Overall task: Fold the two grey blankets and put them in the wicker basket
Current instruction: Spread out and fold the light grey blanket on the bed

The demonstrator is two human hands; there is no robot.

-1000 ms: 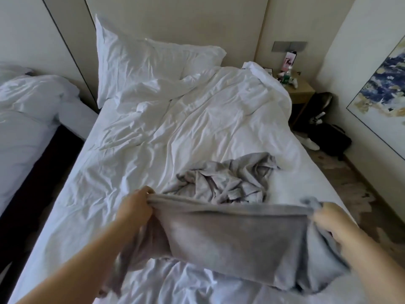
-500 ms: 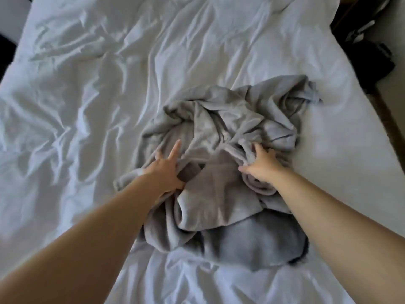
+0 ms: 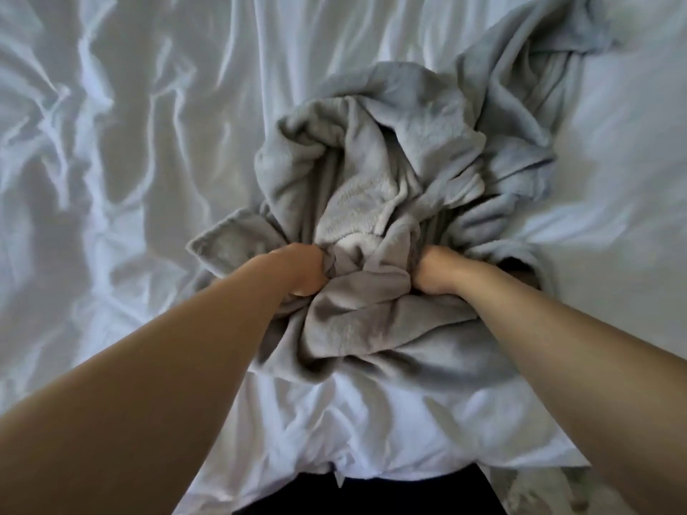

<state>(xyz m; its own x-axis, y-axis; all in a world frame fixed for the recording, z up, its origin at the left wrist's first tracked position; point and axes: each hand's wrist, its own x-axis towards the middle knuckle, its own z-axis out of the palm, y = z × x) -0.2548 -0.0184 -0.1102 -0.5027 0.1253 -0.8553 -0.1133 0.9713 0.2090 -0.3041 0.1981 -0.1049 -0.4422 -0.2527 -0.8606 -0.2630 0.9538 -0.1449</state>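
Grey blanket fabric (image 3: 390, 172) lies in a crumpled heap on the white bed (image 3: 130, 143), filling the middle and upper right of the head view. I cannot tell where one blanket ends and the other begins. My left hand (image 3: 297, 271) grips a bunch of the grey fabric at the near side of the heap. My right hand (image 3: 440, 271) grips another bunch a little to the right, its fingers buried in the folds. A corner of the fabric (image 3: 219, 247) sticks out to the left of my left hand. No wicker basket is in view.
Wrinkled white bedding covers the whole left side and the far right (image 3: 632, 143). The near edge of the bed (image 3: 334, 473) runs along the bottom, with dark floor or clothing (image 3: 371, 496) below it.
A second ago both hands held one blanket stretched out above the bed. It was dropped onto the heap, and now both hands have closed on bunches of fabric. The view has tilted down.
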